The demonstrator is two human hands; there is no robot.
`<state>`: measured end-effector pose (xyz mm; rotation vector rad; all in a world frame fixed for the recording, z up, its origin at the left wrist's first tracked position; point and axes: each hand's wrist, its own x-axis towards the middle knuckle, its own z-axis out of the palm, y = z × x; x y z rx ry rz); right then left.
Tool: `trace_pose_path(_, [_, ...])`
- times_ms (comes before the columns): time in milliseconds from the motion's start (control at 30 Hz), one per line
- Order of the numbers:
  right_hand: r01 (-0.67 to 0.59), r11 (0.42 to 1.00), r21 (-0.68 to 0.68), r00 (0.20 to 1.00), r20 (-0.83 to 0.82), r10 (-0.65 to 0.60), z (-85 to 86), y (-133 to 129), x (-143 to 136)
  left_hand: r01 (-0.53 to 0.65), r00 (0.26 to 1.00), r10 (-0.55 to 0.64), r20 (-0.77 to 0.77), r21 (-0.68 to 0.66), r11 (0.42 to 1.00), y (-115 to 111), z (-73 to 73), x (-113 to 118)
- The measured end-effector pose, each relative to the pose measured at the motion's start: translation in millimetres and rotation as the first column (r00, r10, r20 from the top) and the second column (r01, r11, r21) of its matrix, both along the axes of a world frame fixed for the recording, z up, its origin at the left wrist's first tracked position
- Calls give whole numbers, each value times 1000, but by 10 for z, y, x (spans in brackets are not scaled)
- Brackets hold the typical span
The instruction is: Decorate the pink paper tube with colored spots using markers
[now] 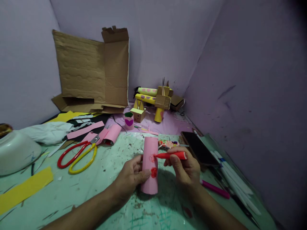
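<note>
A pink paper tube (148, 150) stands nearly upright in the picture, just above the green table cover. My left hand (131, 175) is closed around its left side, the thumb pressed on the front. On the tube are a filled red spot (153, 172) and, above it, a fainter red outline partly coloured in. My right hand (185, 166) grips a red marker (171, 156), its tip touching the tube at the upper spot. Beyond the right wrist lies a magenta marker (216, 189), partly hidden by the forearm.
Scissors (83, 155) with red and yellow handles lie left, near pink paper (112, 134) and a yellow strip (28, 188). A dark phone (200, 148) is at right. Behind stand a heart-marked cup (129, 121), a cardboard-and-tube model (163, 101) and an opened cardboard box (83, 67).
</note>
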<state>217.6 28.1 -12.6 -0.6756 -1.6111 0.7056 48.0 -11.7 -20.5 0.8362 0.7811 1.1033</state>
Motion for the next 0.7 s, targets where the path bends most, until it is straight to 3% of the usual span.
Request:
trace_pose_path(367, [1,1000,-11,1000,-10,-1,-29,-14,-11,-22,1000,21,-18,-37,999,-18,86,14])
trace_pose_path(700, [-6,1000,28,1000,28,6,-13,-18,16,-22,1000,21,-23,-50,999,-15,67,13])
